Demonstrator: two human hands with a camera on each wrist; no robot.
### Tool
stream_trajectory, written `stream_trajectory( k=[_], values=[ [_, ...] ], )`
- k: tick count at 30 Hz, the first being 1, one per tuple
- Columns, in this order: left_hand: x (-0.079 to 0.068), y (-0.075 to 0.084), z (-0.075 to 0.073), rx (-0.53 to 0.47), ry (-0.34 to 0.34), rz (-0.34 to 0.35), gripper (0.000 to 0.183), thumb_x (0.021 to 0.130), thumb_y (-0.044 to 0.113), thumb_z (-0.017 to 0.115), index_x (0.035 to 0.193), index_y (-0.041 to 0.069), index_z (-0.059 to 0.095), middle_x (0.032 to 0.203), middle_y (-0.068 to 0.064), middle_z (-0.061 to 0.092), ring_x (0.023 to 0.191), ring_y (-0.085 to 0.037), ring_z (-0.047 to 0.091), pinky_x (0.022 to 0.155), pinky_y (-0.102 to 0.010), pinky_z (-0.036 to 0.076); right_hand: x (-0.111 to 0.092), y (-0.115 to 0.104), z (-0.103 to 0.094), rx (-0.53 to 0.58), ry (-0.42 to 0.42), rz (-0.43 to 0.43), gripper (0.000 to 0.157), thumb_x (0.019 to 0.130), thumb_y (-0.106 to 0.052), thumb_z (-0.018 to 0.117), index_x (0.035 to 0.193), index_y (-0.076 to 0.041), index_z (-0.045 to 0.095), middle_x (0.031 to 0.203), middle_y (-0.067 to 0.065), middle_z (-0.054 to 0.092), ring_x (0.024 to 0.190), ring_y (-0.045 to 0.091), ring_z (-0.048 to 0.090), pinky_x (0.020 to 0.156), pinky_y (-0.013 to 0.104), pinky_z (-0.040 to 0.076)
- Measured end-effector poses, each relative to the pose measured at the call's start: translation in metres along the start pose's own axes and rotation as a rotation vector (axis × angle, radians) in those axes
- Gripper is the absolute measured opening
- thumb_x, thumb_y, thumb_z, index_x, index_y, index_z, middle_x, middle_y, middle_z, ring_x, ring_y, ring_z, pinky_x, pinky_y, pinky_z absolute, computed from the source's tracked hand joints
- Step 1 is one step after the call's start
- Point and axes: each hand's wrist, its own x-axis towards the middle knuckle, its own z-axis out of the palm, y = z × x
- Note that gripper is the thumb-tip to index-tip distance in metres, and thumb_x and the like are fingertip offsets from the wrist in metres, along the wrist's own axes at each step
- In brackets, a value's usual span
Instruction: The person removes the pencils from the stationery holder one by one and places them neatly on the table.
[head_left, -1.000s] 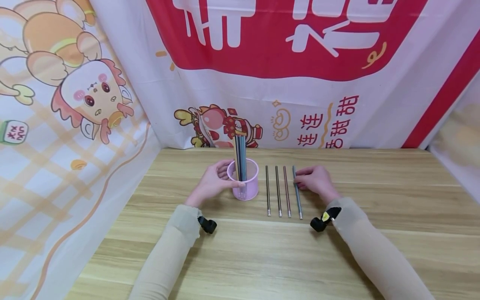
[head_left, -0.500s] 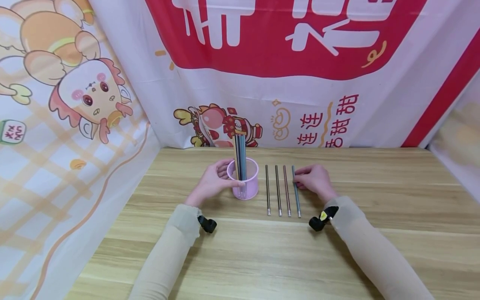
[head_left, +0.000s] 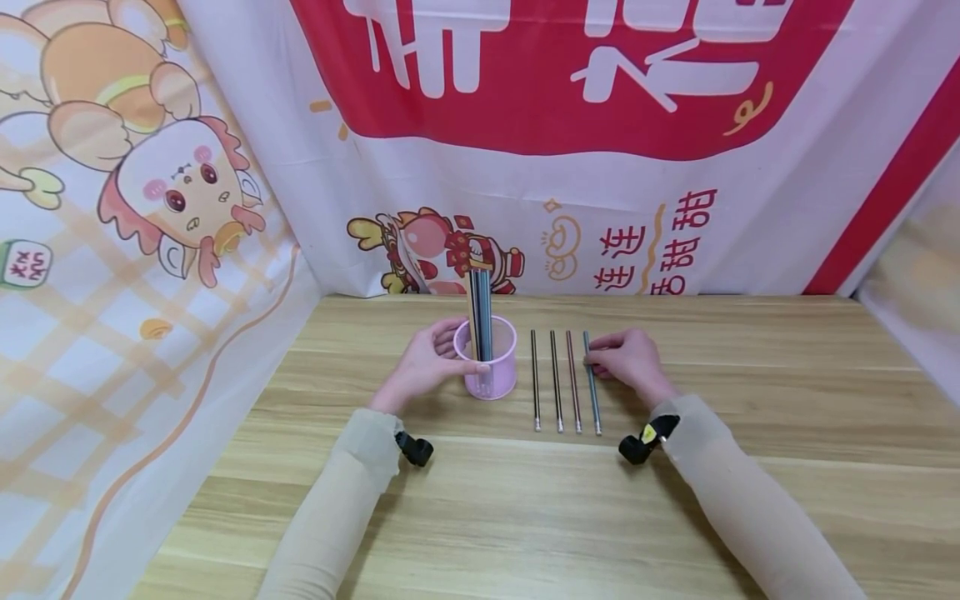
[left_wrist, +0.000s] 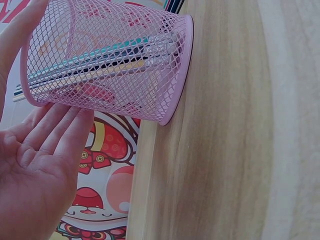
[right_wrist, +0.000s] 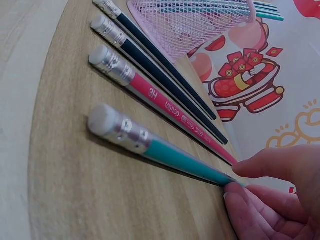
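On the table [head_left: 525, 517], at the right end of a row of four, lies the blue-green pencil [head_left: 592, 387]. It points away from the person, eraser end near, far end leaning a bit left. The right hand [head_left: 632, 362] is the nearer one and comes from the right side, its thumb and fingers pinched close on the pencil, past the middle toward the far end. To the left lie the red pencil [head_left: 573, 383] and two dark pencils [head_left: 536, 383], between it and the pink mesh cup [head_left: 507, 380]. That cup stands upright, with the left hand [head_left: 431, 362] round it, thumb in front. More pencils [head_left: 481, 317] lean inside, too bunched to count. In the right wrist view, fingers hide the pencil's far end. I can't tell if it is lifted at all.
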Motion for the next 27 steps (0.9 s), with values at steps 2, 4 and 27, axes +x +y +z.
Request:
stream_trajectory(
  k=[2, 4, 27],
  values=[
    [0.000, 0.000, 0.000, -0.001, 0.001, 0.001, 0.090, 0.070, 0.019, 0.096, 0.146, 0.006, 0.050, 0.141, -0.011, 0.059, 0.127, -0.024, 0.057, 0.108, -0.033, 0.046, 0.000, 0.000, -0.001, 0.005, 0.004, -0.009, 0.039, 0.090, -0.010, 0.077, 0.124, 0.006, 0.067, 0.107, 0.020, 0.072, 0.082, 0.021, 0.072, 0.073, 0.029, 0.063],
    [-0.001, 0.001, 0.001, 0.000, 0.003, 0.000, 0.090, 0.070, 0.020, 0.096, 0.146, 0.007, 0.050, 0.140, -0.009, 0.059, 0.127, -0.023, 0.058, 0.108, -0.032, 0.047, -0.001, 0.000, -0.002, 0.008, 0.011, -0.015, 0.041, 0.090, -0.013, 0.077, 0.125, 0.005, 0.067, 0.107, 0.020, 0.073, 0.083, 0.021, 0.072, 0.074, 0.030, 0.063],
    [0.001, -0.001, 0.000, -0.001, 0.004, 0.009, 0.089, 0.070, 0.021, 0.096, 0.145, 0.005, 0.050, 0.141, -0.012, 0.058, 0.127, -0.026, 0.057, 0.109, -0.035, 0.046, -0.020, -0.070, 0.014, 0.142, -0.035, -0.160, 0.050, 0.087, -0.032, 0.082, 0.129, -0.008, 0.069, 0.123, 0.009, 0.071, 0.105, 0.024, 0.070, 0.100, 0.037, 0.054]
  ],
)
